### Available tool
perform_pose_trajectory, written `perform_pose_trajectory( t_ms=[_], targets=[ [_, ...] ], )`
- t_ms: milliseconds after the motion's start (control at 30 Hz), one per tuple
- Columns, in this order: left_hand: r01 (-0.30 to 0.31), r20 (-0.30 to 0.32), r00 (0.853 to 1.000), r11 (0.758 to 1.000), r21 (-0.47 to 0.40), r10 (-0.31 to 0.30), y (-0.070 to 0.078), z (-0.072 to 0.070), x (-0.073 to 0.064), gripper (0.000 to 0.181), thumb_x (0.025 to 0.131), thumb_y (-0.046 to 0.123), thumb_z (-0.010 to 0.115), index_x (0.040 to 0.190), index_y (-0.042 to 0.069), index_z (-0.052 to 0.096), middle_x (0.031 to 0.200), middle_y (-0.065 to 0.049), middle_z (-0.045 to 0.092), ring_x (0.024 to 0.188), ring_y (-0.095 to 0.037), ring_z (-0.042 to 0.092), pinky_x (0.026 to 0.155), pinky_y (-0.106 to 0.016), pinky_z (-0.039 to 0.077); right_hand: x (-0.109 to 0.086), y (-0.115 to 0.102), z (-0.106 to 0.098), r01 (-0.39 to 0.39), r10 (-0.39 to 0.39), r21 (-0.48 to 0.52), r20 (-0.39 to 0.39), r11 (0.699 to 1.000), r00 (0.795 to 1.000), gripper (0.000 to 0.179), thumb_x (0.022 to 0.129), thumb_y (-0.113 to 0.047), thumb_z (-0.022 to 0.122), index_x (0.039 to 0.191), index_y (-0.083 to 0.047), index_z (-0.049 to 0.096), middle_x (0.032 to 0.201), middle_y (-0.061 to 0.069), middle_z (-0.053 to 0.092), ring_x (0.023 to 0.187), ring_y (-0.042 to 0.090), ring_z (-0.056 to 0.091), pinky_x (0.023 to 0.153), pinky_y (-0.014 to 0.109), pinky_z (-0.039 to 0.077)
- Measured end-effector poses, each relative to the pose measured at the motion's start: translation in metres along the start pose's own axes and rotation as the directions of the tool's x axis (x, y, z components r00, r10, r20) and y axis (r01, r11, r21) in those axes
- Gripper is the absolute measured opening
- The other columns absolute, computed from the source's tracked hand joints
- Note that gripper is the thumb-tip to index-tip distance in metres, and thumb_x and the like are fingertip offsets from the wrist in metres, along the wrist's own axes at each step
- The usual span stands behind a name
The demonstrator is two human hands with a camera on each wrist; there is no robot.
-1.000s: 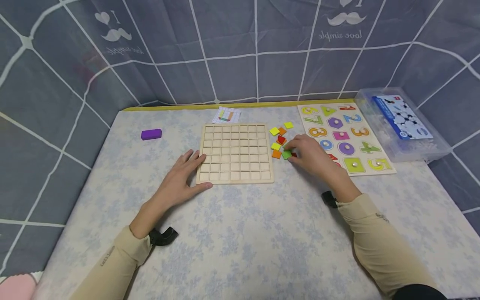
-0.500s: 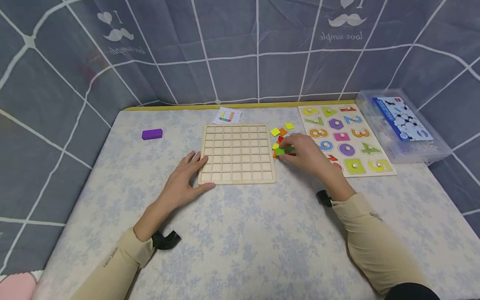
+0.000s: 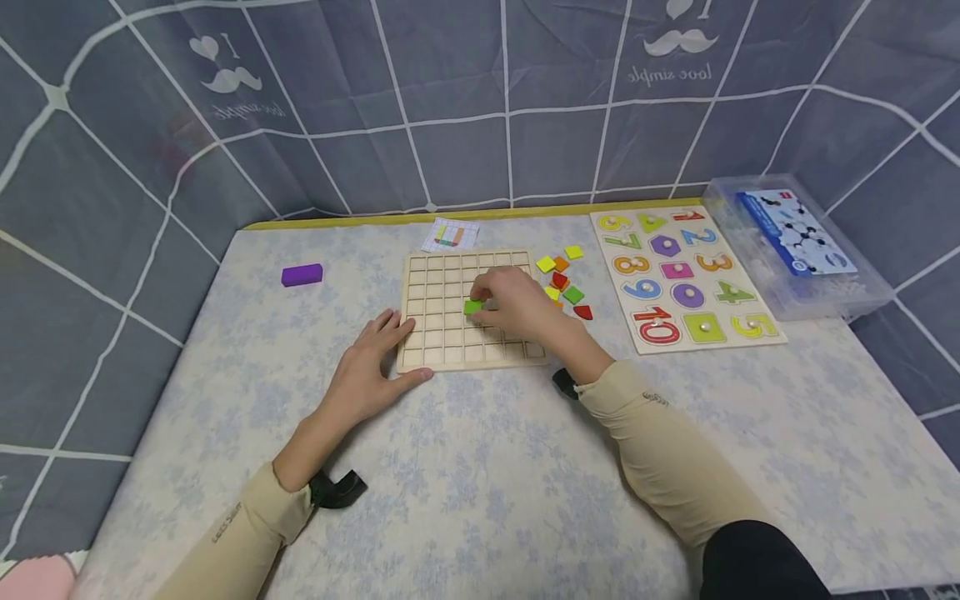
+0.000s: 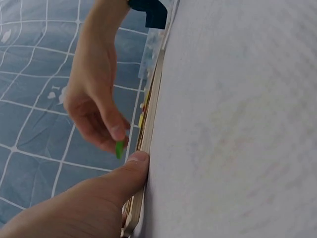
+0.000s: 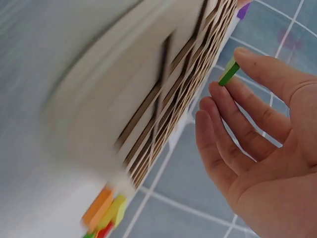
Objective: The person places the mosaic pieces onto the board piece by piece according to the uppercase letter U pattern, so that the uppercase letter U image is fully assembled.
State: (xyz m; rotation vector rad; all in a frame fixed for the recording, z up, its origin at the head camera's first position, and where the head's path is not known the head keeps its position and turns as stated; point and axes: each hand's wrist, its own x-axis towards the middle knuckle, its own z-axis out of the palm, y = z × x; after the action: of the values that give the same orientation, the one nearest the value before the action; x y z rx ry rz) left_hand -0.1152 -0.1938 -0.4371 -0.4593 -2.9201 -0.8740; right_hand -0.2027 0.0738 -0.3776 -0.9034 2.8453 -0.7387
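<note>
My right hand (image 3: 517,307) pinches a green square tile (image 3: 472,307) between thumb and fingertips, above the middle of the wooden grid board (image 3: 442,354). In the right wrist view the green tile (image 5: 229,73) is held edge-on, apart from the board. My left hand (image 3: 365,367) rests at the board's left edge with fingers spread and straight. Its thumb touches the near edge of the board, as the left wrist view shows. To the right of the board lies a loose group of tiles: yellow, orange, red, and a green tile (image 3: 573,295). A red rounded piece (image 3: 582,312) lies nearest me.
A small pattern card (image 3: 450,235) lies behind the board. To the left sits a purple block (image 3: 302,275). At the right are a number-and-shape puzzle board (image 3: 652,283) and a clear plastic box (image 3: 862,292) with a blue booklet on top. A tiled-pattern curtain borders the table.
My right hand has taken a green tile from the group and carried it left over the board. The other green tile and the red piece are now uncovered. My left hand stays put.
</note>
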Motion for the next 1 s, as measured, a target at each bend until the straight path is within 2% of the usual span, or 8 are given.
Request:
perform_pose_trajectory(
  t_ms=[267,467,633,1000],
  targets=[
    [-0.010,-0.011,1.000,1.000,0.013,0.010,-0.001,0.000,-0.001,0.089,0.088,0.047,0.085,0.159,0.009,0.047,0.169,-0.021,0.035,0.160,-0.040,0.028,0.122,-0.067,0.032,0.018,-0.020,0.018,0.005,-0.005,0.029,0.012,1.000,1.000,0.022,0.093,-0.020,0.084,0.108,-0.005,0.078,0.104,0.008,0.074,0.099,0.023,0.066,0.089,0.036,0.056],
    [-0.023,-0.008,1.000,1.000,0.013,0.023,0.000,-0.001,-0.001,0.089,0.089,0.047,0.085,0.159,0.009,0.047,0.168,-0.021,0.037,0.160,-0.040,0.027,0.122,-0.066,0.031,0.017,-0.021,0.026,0.000,0.000,0.009,0.013,1.000,1.000,0.017,0.093,-0.016,0.082,0.106,-0.006,0.078,0.102,0.008,0.072,0.096,0.023,0.065,0.088,0.036,0.055],
    [-0.025,0.001,1.000,1.000,0.017,0.025,0.002,-0.001,-0.001,0.088,0.089,0.046,0.084,0.159,0.008,0.047,0.167,-0.021,0.039,0.159,-0.043,0.027,0.122,-0.068,0.031,0.012,-0.018,0.029,-0.017,0.017,0.043,0.000,0.999,1.000,0.022,0.091,-0.015,0.085,0.109,-0.006,0.079,0.105,0.008,0.071,0.098,0.023,0.065,0.090,0.035,0.055],
    [-0.021,0.008,1.000,1.000,0.019,0.021,0.002,-0.002,-0.001,0.087,0.090,0.045,0.084,0.160,0.009,0.046,0.167,-0.021,0.038,0.159,-0.042,0.026,0.124,-0.066,0.027,0.010,-0.012,0.023,-0.026,0.026,0.054,0.004,0.998,1.000,0.023,0.093,-0.013,0.082,0.113,-0.004,0.077,0.105,0.009,0.071,0.097,0.022,0.065,0.090,0.036,0.055]
  ],
)
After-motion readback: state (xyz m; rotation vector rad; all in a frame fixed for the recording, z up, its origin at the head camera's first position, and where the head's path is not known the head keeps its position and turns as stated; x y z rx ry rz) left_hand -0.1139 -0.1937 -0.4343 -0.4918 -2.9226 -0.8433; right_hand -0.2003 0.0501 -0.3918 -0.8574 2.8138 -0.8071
